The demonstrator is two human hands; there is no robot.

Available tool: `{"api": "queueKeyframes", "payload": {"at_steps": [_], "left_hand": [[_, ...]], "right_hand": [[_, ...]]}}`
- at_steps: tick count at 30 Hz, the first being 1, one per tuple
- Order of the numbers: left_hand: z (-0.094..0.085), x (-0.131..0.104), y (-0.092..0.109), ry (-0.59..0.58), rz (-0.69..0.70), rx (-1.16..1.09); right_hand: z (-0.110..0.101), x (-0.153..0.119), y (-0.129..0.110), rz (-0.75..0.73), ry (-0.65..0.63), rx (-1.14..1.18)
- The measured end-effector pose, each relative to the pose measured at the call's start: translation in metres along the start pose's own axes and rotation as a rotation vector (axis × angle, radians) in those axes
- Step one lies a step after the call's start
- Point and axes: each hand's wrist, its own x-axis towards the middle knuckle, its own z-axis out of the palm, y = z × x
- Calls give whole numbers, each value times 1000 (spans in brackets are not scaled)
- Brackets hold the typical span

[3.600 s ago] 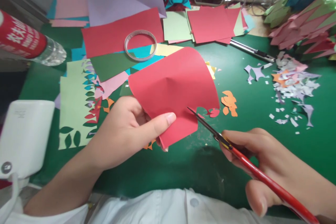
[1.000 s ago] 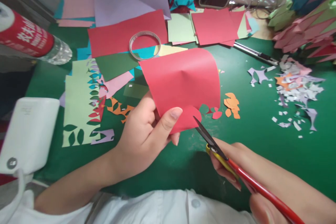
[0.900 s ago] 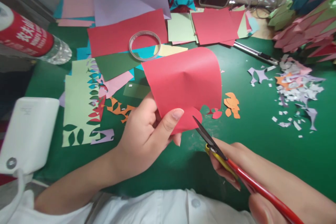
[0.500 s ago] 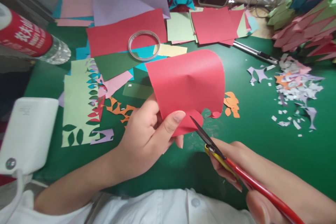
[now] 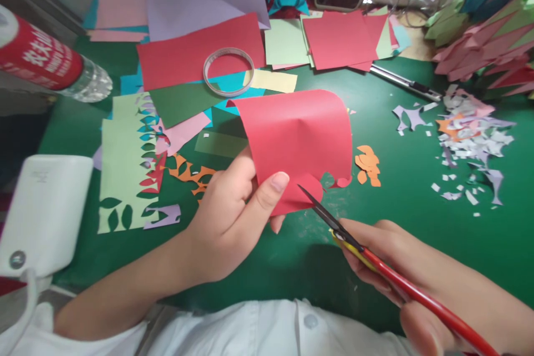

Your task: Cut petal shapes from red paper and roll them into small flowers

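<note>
My left hand [image 5: 237, 217] grips a curled sheet of red paper [image 5: 300, 133] at its lower left edge, thumb on top and fingers hidden behind. Near the lower right, the paper has a curved cut with a small notch and a rolled edge. My right hand [image 5: 387, 267] holds scissors [image 5: 417, 289] with red and yellow handles. Their dark blades lie close together at the paper's lower part, tip near my left thumb. A little pile of orange paper petals [image 5: 367, 166] rests on the green table just right of the sheet.
Paper scraps [image 5: 475, 133] are heaped at the right. A tape roll [image 5: 228, 73] lies on coloured sheets behind. On the left are a green sheet with leaf-shaped pieces [image 5: 120, 161], a white power bank [image 5: 45, 214] and a bottle [image 5: 50, 58]. A utility knife [image 5: 404, 83] lies behind right.
The red sheet's upper right part has drawn slightly left and bent down. My right hand with the scissors has shifted a little to the right.
</note>
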Motion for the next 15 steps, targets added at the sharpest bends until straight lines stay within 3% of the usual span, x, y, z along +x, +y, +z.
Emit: {"api": "queueKeyframes", "payload": {"at_steps": [8,15], "left_hand": [[1,-1,-1,32,-21,39],[2,-1,1,68,-75,51]], "right_hand": [[-8,-1,-20,114,-13,-50],[-8,2,-4,-22,21,-56]]}}
